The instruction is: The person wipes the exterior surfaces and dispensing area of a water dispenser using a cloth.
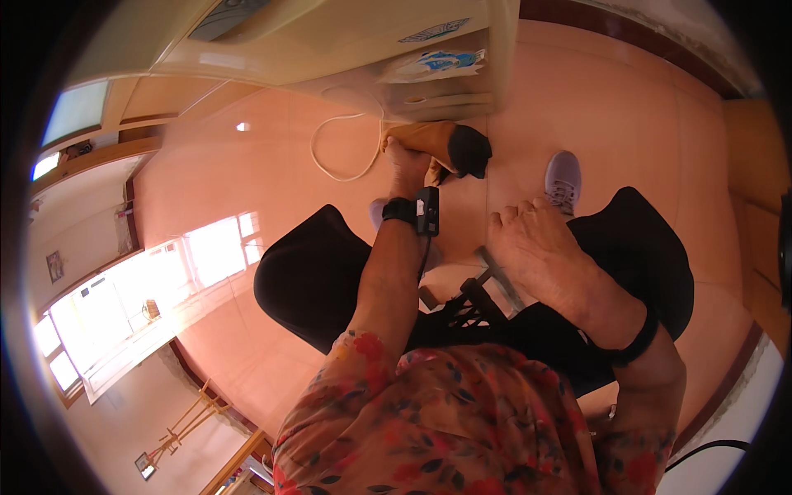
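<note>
My left hand (407,168) reaches forward and down, closed on one end of a tan and black piece of soft material (427,137). Its black end (469,151) points to the right, and its exact kind is unclear. A black device on a strap (426,211) sits on my left wrist. My right hand (532,244) lies over my right thigh with its knuckles up; its palm and fingertips are hidden. Beside and partly under it is a flat metal bar (504,284), and next to that, between my thighs, a dark frame with straps (476,303), perhaps a folding seat.
A pale cord (314,145) loops on the pinkish floor (297,204). Ahead stands a cream cabinet or appliance (346,46) bearing stickers. A grey shoe (563,179) is on the right. Wooden furniture (755,154) lines the right edge. A bright window (117,315) is at left.
</note>
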The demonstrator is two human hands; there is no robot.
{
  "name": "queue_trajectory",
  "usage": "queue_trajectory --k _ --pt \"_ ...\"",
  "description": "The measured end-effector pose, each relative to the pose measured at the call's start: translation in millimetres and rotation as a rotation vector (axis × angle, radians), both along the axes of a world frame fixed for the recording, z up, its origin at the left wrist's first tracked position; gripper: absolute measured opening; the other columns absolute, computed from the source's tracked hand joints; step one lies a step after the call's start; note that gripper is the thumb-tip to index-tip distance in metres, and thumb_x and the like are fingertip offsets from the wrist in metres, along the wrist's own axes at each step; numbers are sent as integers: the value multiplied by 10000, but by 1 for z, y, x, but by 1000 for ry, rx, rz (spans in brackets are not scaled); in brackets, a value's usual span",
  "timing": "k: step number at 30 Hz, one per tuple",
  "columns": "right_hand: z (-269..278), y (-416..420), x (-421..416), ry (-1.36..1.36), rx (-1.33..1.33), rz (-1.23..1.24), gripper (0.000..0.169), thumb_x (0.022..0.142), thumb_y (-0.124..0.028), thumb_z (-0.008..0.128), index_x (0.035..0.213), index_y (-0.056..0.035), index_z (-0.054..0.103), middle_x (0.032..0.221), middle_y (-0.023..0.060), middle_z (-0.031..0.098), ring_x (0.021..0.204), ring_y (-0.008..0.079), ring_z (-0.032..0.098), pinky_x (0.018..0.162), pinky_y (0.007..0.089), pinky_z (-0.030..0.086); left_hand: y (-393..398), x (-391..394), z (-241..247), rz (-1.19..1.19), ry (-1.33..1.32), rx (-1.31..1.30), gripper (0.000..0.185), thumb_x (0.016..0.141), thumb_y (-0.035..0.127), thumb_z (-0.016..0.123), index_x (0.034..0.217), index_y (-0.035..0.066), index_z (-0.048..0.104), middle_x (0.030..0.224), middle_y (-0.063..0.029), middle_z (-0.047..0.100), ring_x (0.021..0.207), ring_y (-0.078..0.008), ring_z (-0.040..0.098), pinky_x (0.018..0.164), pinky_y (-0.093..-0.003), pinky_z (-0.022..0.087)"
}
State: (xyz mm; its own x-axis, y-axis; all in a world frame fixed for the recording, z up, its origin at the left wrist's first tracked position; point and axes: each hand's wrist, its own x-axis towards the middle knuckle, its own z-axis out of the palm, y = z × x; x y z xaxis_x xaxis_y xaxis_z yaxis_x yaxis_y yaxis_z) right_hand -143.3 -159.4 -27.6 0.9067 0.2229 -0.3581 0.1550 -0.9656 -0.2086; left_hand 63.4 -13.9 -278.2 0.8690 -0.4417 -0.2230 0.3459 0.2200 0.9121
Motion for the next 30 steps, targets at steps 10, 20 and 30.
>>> queue_trajectory --k 10,20,30 --pt "4 0 2 -20 4 -20 155 733 -144 547 853 -55 588 770 53 592 769 176 579 720 301 394 -23 7 27 -92 409 -468 452 728 147 578 1139 -23 500 1102 -116 573 1025 -225 547 879 -366 444" --pt "2 3 3 -30 18 4 203 699 -72 554 888 -5 581 817 103 607 806 218 587 734 306 427 -34 -3 102 -70 -139 50 524 637 -31 670 1128 -35 487 1094 -107 589 987 -208 575 834 -310 477" --pt "1 -2 8 -205 129 -27 97 678 -52 562 760 -30 609 758 131 611 710 261 592 663 343 434 -20 18 180 32 225 -272 435 900 246 282 1250 0 363 1339 -179 347 1249 -362 298 1024 -550 212"
